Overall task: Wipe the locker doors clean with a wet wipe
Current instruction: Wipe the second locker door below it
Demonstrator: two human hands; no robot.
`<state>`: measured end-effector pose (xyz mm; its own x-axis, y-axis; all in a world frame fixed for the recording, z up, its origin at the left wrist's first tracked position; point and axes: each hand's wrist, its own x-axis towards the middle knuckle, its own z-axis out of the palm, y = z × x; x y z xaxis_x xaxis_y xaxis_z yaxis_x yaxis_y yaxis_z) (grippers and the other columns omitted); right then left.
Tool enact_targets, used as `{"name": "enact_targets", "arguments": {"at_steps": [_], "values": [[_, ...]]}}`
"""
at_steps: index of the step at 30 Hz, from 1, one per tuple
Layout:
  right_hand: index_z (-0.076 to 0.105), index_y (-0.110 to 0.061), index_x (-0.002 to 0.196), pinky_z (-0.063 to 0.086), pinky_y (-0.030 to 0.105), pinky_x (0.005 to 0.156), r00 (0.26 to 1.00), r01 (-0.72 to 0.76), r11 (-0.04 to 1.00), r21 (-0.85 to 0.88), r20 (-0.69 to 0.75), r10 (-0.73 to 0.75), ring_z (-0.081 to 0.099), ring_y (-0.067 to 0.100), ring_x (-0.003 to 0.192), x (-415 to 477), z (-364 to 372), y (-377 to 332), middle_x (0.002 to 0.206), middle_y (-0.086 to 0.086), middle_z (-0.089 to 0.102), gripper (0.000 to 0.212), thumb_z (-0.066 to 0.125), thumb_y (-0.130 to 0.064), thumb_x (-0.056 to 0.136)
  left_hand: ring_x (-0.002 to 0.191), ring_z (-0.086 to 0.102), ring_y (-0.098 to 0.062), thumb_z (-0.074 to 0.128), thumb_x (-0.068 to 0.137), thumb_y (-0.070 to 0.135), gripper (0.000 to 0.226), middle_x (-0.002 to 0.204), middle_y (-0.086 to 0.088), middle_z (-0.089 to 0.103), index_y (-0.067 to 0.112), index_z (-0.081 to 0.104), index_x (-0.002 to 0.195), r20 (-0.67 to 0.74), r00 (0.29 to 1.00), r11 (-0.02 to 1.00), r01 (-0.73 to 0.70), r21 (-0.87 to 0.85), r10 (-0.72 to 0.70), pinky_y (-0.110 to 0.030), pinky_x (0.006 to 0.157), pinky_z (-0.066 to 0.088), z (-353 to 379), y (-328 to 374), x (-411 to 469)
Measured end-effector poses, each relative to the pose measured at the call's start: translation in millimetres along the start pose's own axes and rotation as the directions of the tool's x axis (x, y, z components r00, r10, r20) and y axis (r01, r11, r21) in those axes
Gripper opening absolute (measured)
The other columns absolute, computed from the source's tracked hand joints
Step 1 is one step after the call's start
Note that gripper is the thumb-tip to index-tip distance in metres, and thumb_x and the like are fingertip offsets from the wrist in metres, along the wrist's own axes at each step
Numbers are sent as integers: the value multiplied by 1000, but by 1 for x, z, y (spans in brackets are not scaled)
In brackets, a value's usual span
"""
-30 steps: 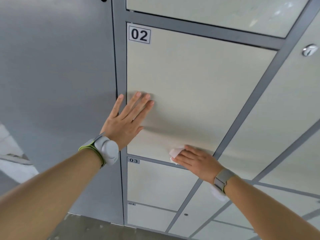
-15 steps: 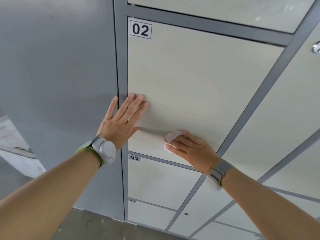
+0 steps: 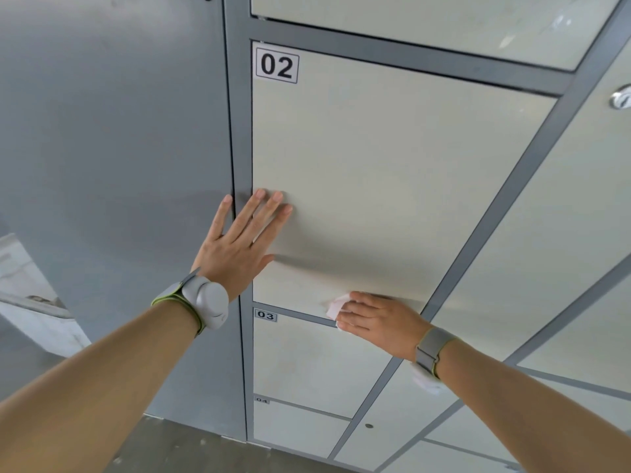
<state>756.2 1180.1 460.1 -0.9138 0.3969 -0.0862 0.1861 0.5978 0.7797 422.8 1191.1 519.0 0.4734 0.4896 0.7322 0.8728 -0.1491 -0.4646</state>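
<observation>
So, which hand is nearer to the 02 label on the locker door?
Left. The left hand rests flat on the door below the 02 label; the right hand, pressing the wet wipe, is lower, at the door's bottom edge.

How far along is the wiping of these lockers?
Done: hard to say. Door 02 looks smear-free above the wipe, but no wet trace shows. In hand: the right hand presses the wipe against door 02's bottom edge, and the left hand lies flat near its left side. Left, probably: door 03, door 04 and the right-hand doors.
</observation>
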Motion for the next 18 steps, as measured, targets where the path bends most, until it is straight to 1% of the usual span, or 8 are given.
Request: {"name": "enact_targets", "arguments": {"at_steps": [2, 4, 8, 10, 11, 12, 15, 18], "values": [[71, -24, 122, 33, 38, 114, 998, -41, 999, 26, -54, 42, 58, 18, 119, 3, -4, 6, 127, -6, 67, 50, 28, -9, 102, 156, 8, -26, 68, 89, 48, 99, 170, -8, 2, 13, 11, 162, 6, 1000, 1000, -8, 19, 8, -55, 123, 17, 3, -2, -2], [69, -22, 125, 34, 39, 114, 987, -109, 991, 71, -113, 117, 56, 20, 119, 8, -11, 13, 127, -4, 66, 56, 19, -6, 105, 156, 8, -26, 69, 88, 49, 101, 169, -9, 3, 13, 11, 162, 13, 1000, 1000, 1, 29, -2, -55, 123, 17, 5, -6, -6], [56, -20, 140, 29, 40, 117, 961, -207, 973, 97, -165, 221, 51, 21, 132, 17, -20, 22, 144, -1, 55, 60, 14, -3, 101, 156, 9, -26, 70, 86, 51, 104, 169, -9, 3, 13, 10, 162, 25, 1000, 999, -14, 46, 13, -56, 122, 18, 6, -17, -11], [50, -20, 145, 26, 40, 119, 956, -234, 970, 71, -164, 243, 47, 21, 137, 20, -17, 18, 150, -1, 49, 57, 21, -4, 99, 156, 8, -26, 70, 86, 51, 104, 169, -9, 2, 13, 9, 162, 32, 999, 998, -32, 60, 30, -57, 122, 19, 7, -20, -11], [49, -20, 146, 25, 41, 119, 958, -234, 970, 58, -155, 241, 46, 21, 137, 22, -15, 14, 150, -1, 49, 56, 24, -4, 98, 156, 8, -26, 70, 86, 51, 105, 169, -9, 2, 13, 9, 162, 32, 999, 997, -34, 64, 32, -57, 122, 19, 7, -20, -10], [49, -20, 146, 24, 41, 119, 964, -223, 974, 46, -141, 227, 47, 21, 135, 24, -12, 9, 147, -2, 51, 57, 23, -3, 98, 156, 8, -26, 70, 86, 51, 104, 169, -9, 2, 13, 9, 162, 31, 999, 997, -33, 67, 31, -57, 122, 20, 7, -20, -10], [60, -20, 136, 27, 40, 117, 981, -182, 983, 37, -68, 184, 56, 21, 122, 27, -7, -5, 131, -3, 62, 60, 14, -5, 102, 156, 8, -26, 70, 86, 51, 104, 169, -9, 2, 13, 10, 162, 28, 999, 997, -31, 65, 29, -57, 122, 20, 7, -19, -11], [66, -20, 130, 21, 41, 120, 991, -135, 990, 35, -8, 135, 55, 22, 118, 22, -2, -14, 126, -3, 65, 61, 13, -6, 103, 156, 8, -26, 70, 86, 52, 104, 169, -9, 2, 13, 10, 162, 23, 999, 996, -39, 80, 38, -56, 122, 21, 7, -18, -11]]}}
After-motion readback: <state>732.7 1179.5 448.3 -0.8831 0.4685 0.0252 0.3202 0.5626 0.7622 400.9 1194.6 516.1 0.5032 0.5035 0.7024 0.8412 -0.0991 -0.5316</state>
